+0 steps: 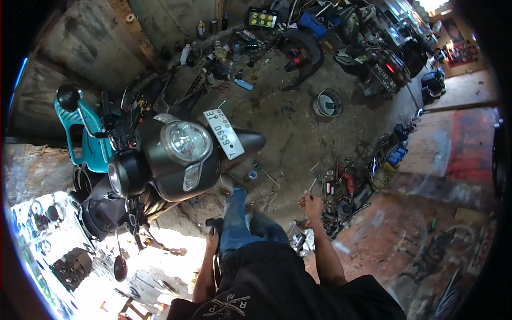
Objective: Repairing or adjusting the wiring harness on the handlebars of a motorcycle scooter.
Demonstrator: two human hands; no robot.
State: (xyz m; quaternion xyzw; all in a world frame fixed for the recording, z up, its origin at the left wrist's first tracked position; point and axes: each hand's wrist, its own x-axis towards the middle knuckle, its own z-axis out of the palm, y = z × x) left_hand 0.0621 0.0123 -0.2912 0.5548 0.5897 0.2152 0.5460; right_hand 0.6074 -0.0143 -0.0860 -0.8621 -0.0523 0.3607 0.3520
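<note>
My right hand (pixel 312 208) is raised above the floor on the right, fingers closed around a slim metal tool (pixel 313 184) that looks like a spanner. Low beside my left leg, my left hand (pixel 212 241) is closed on a small black object (pixel 214 223) whose kind I cannot make out. To the left stands a dark motor scooter (pixel 154 154) with its headlight (pixel 186 141) and white number plate (pixel 224 134) towards the top of the view. Neither hand touches it. A screwdriver with a green handle (pixel 257 165) lies on the floor near my foot.
Tools and loose parts (pixel 346 186) are heaped along the right. A bucket (pixel 326 103) stands on the floor further off, with a blue bottle (pixel 244 85) to its left. Another motorcycle (pixel 373 69) is at the far right. A teal plastic chair (pixel 80 128) stands behind the scooter.
</note>
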